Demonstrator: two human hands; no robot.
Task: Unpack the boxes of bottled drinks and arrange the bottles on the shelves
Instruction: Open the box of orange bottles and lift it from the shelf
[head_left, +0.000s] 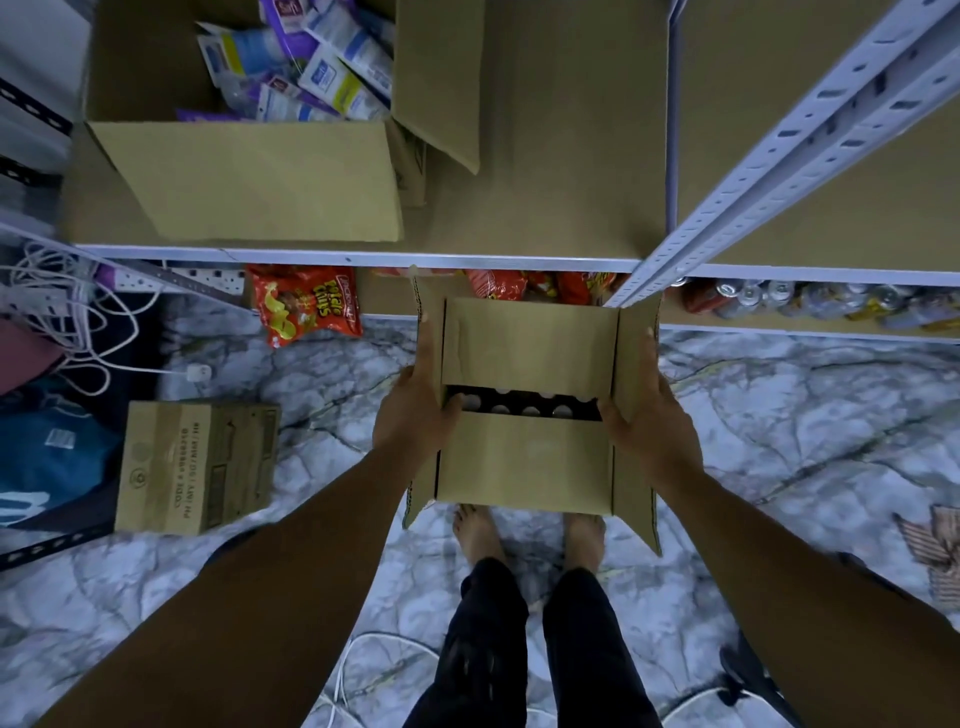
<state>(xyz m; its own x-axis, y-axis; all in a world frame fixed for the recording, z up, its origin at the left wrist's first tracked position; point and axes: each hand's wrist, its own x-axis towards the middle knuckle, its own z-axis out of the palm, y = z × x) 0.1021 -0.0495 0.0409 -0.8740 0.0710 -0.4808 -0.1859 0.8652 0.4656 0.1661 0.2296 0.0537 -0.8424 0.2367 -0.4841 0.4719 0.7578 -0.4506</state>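
Storage room: marble-pattern floor (779, 415), steel rack with cardboard-lined shelf (561, 156) on the far side. Box (524, 462) held up above the feet, just near of the shelf edge, flaps half open, bottle caps (519, 408) visible in the gap. Gripped on opposite sides by left hand (415, 415) and right hand (647, 423), thumbs hooked into the gap. Keep it level, set down on bare shelf right of the open carton (244, 176), then fold flaps fully back. Arms stretched forward, converging on the box.

A cardboard box (524, 457) with bottles (531, 410) inside sits between the left hand (410, 410) and right hand (649, 421), a closed carton (197, 467) left of the left hand, a chips bag (306, 306) beyond it, cans (779, 301) beyond the right hand.
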